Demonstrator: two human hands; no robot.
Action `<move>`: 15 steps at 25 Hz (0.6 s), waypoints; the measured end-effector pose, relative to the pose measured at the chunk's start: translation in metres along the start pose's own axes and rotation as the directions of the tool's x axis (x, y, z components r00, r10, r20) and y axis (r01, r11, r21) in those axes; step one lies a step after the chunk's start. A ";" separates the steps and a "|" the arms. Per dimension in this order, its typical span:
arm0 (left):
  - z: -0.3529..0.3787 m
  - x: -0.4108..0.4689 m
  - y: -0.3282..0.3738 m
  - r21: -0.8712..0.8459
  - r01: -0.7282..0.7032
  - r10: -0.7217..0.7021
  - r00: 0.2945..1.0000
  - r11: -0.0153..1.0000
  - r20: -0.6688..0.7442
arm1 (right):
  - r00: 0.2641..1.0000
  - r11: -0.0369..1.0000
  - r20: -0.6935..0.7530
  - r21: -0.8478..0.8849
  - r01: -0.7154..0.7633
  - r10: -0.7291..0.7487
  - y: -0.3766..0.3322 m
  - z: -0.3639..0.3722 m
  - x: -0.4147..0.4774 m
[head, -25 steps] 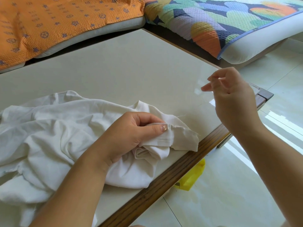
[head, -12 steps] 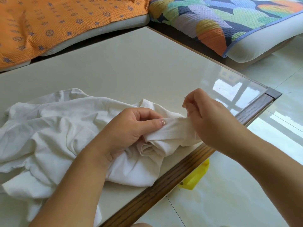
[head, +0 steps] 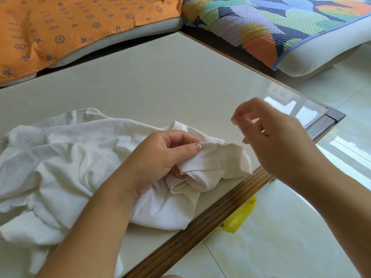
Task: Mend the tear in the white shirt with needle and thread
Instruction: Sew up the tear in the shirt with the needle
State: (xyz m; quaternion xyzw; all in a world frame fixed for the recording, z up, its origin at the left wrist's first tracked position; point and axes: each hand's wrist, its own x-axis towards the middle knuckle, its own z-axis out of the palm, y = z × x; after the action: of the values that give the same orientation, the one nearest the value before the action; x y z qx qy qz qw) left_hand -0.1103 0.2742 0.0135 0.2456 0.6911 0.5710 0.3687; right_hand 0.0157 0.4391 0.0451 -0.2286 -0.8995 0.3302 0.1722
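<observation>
The table (head: 160, 81) carried the crumpled white shirt (head: 66, 157) along its near wooden edge, toward the left. The left hand (head: 158, 159) pinched a shirt fold between thumb and curled fingers. The right hand (head: 277, 141) hovered just beside it, blurred; whether its fingers held anything could not be told.

Bright, even daylight leaves only soft, faint shadows under the left hand (head: 160, 157) where it pinches the white shirt (head: 70, 157). Right of that grip and beyond it, the glass corner of the table (head: 297, 109) throws back white glare, as do the glossy floor tiles (head: 281, 247) below. The right hand (head: 277, 141), just right of the grip, is smeared by motion blur, while the pinched cloth is sharp.
</observation>
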 end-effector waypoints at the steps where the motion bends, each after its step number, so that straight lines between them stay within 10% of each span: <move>1: 0.001 0.000 0.000 0.000 -0.008 0.008 1.000 1.000 -0.002 | 1.000 0.993 -0.031 0.116 0.008 -0.004 -0.006 -0.002 -0.003; 7: 0.001 0.001 -0.002 -0.026 -0.058 0.057 0.998 0.998 -0.023 | 0.927 0.935 0.360 0.280 -0.217 0.108 -0.017 0.005 -0.018; 15: 0.002 0.001 -0.001 -0.045 -0.060 0.059 0.998 0.997 -0.015 | 0.907 0.941 0.382 0.202 -0.270 0.178 -0.014 0.009 -0.016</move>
State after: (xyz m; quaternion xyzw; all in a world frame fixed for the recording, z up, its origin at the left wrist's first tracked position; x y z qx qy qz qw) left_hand -0.1091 0.2766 0.0120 0.2537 0.6728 0.5990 0.3523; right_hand 0.0206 0.4166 0.0455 -0.2434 -0.8341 0.4949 -0.0065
